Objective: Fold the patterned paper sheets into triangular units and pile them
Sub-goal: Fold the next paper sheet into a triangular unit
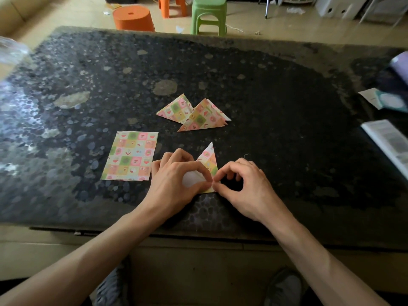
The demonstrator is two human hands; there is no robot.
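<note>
Part-folded sheet (209, 160) lies on table (276, 129), nr front edge. L hand (176, 175) & R hand (240, 186) both pinch its near corner. Align edges flush, then crease firmly before adding to triangle pile (198, 115).

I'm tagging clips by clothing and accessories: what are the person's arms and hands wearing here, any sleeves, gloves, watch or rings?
Nothing visible. Both the left hand and right hand are bare, without gloves or rings that show. The left forearm and right forearm are uncovered right to the frame's edge: no sleeves, watch, bracelets or markings in view.
</note>
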